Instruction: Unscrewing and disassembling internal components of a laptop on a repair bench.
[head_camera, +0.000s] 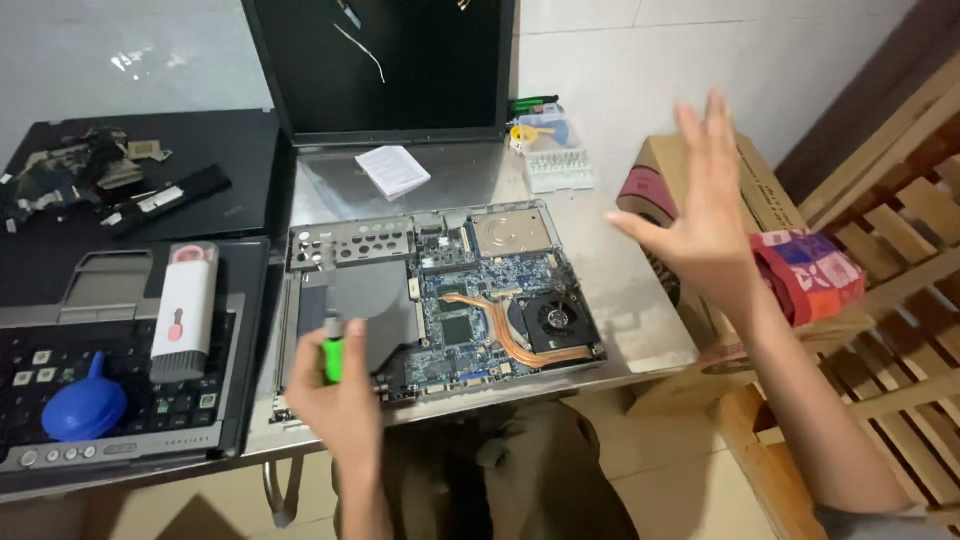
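The left hand (345, 400) closes its grip around a small green-handled screwdriver (333, 355), fingers wrapped about the handle so that only the green barrel and a grey cap show above the fist; the tip is hidden, so where it points cannot be told. Such a tool looks light and stiff, with a smooth plastic handle that could turn in the palm, so a full wrap low on the barrel seems the surest hold. It hangs just over the front left corner of the opened laptop base (440, 300), above the grey metal plate and near the bare circuit board, copper heat pipe (500, 330) and fan (556, 318), which look fragile and best taken by the chassis edges. The right hand (705, 215) is raised well to the right with fingers spread and palm empty, above the desk (630, 300) edge and before a cardboard box (760, 200). To the left lie a keyboard panel (110, 370), a blue blower (85, 405) and a white cleaning tool (185, 310).
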